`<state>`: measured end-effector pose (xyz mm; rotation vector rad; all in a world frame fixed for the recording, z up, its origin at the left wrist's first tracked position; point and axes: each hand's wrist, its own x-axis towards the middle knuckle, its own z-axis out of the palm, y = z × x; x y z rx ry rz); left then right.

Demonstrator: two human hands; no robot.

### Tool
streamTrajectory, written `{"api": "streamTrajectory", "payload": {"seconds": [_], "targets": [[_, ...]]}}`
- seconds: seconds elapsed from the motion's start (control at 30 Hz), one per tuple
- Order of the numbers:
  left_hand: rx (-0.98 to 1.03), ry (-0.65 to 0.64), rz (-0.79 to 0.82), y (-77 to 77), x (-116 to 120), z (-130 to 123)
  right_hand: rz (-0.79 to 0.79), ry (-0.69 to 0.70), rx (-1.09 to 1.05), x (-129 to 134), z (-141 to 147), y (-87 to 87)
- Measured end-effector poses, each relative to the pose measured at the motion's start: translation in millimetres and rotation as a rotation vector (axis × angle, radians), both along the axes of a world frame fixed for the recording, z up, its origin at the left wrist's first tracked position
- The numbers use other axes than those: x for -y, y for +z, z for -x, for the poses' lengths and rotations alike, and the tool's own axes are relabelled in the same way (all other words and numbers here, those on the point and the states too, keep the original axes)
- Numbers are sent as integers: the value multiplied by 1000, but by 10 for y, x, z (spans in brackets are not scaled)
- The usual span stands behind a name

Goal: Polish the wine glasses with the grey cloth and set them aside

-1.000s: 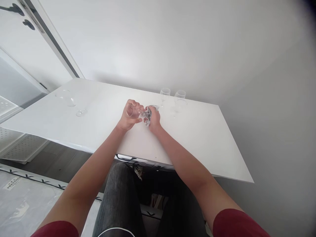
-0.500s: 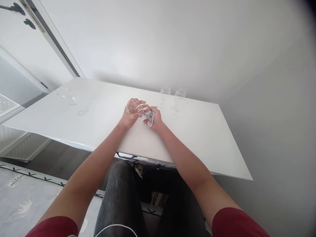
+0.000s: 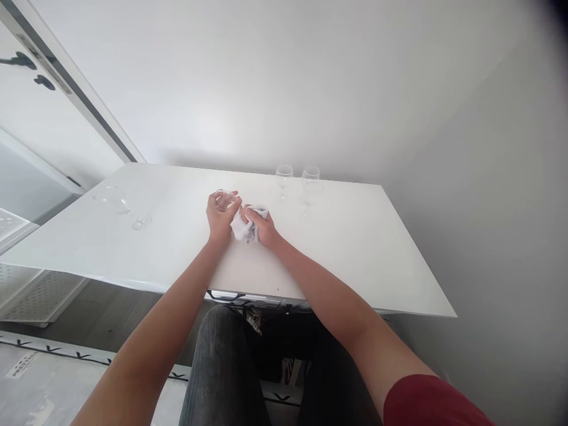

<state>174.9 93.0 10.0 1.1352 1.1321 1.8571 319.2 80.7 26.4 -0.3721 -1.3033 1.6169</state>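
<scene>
Above the white table my left hand is closed around the bowl of a clear wine glass. Its stem and foot are hidden behind fingers and cloth. A crumpled white cloth is bunched in my right hand, whose fingers press it against the near end of the glass. Both hands are close together over the middle of the table. Beyond them, toward the back edge, stand clear stemmed glasses, among them one wine glass and another wine glass beside it.
On the left of the white table a clear glass lies on its side, its round foot toward me. A wall borders the back and right. A door handle shows at upper left. My knees are under the front edge.
The cloth now spreads wider out of my right hand, and that hand has turned over it. The glass in my left hand has tilted. The whole view has shifted slightly.
</scene>
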Motion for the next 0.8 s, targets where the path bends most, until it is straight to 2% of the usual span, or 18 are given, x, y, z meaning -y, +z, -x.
{"api": "streamTrajectory", "payload": {"seconds": [0.1, 0.2, 0.3, 0.4, 0.47, 0.57, 0.67, 0.8], "targets": [[-119, -69, -39, 11, 15, -48, 89, 228, -162, -112, -31, -30], [-209, -80, -54, 64, 74, -112, 74, 630, -181, -198, -102, -55], [-279, -69, -33, 120, 124, -194, 11, 988, -68, -189, -156, -57], [-301, -101, -38, 141, 96, -296, 21, 1213, 177, -135, -175, -37], [-319, -155, -47, 144, 29, -374, 47, 1317, 331, -114, -173, -20], [-399, -195, -27, 156, -112, -508, 75, 1386, 472, -117, -152, -4], [-471, -232, 17, 169, -251, -651, 76, 1396, 476, -136, -124, -2], [-461, -292, 63, 148, -370, -794, 76, 1397, 444, -150, -111, -2]]}}
